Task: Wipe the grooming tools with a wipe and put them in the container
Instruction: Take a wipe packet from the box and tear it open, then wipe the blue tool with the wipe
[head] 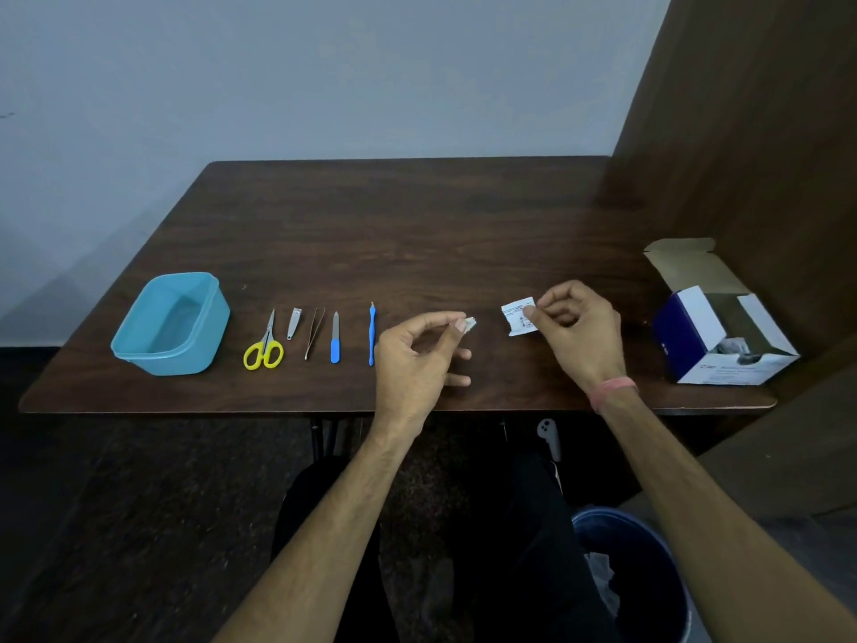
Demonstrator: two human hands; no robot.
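Near the worktop's (417, 215) left front corner I see the blue container (171, 324), open. Beside it, along the front edge, lie the yellow scissors (264, 348), nail clipper (293, 322), tweezers (314, 333), blue-handled file (335, 338) and a slim blue cuticle tool (371, 334), all side by side and apart. My left hand (417, 359) hovers just past them, pinching a small folded wipe (470, 323) between thumb and forefinger. My right hand (575, 334) pinches the torn white sachet (518, 317), held apart from the wipe. At the right front corner stands an opened box (723, 336). A blue bin (635, 573) sits on the floor below.
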